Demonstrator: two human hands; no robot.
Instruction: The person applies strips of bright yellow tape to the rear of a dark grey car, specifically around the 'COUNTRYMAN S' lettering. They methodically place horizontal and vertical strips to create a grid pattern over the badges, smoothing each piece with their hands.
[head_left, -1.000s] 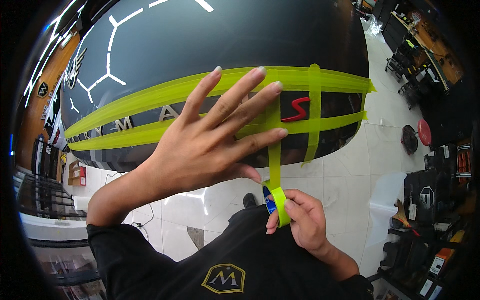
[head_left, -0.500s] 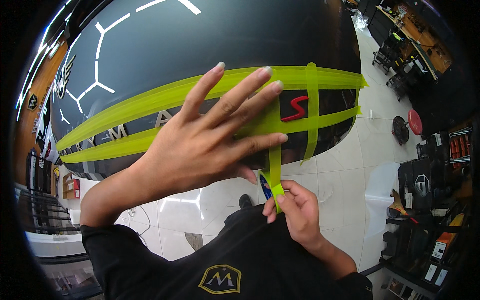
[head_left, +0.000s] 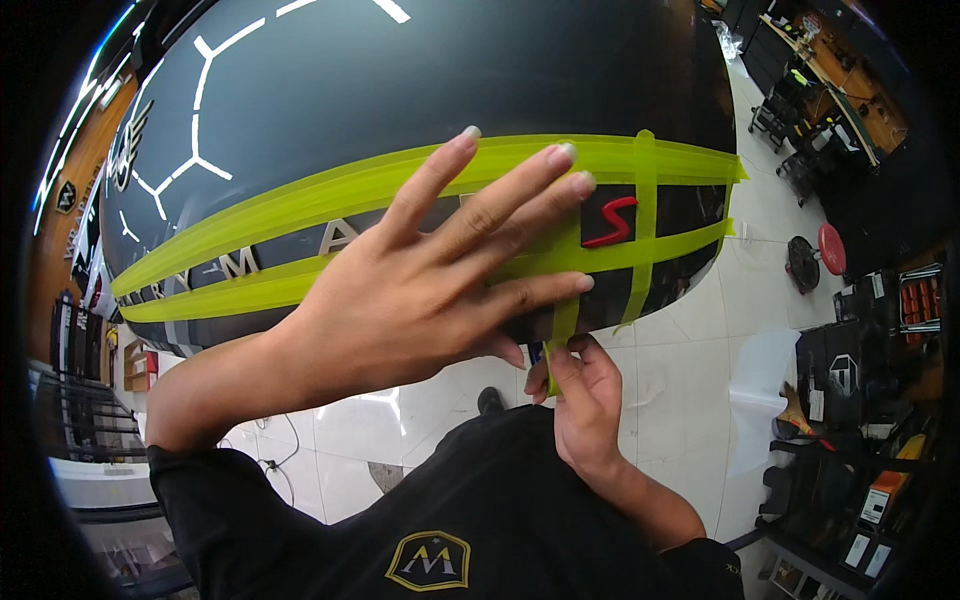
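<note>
Left hand: spread flat, fingers extended, pressing on the dark car panel over the green tape strips; grips nothing.
Right hand: fingers pinched closed on a vertical tape strip at the panel's lower edge.
Red letter badge: between two vertical strips.

– What's around me, off to my right?
– A round red stool on the white tiled floor; dark shelving with boxes beyond it.
– And to my left?
– A wood-panelled wall; a cable across the tiles.
</note>
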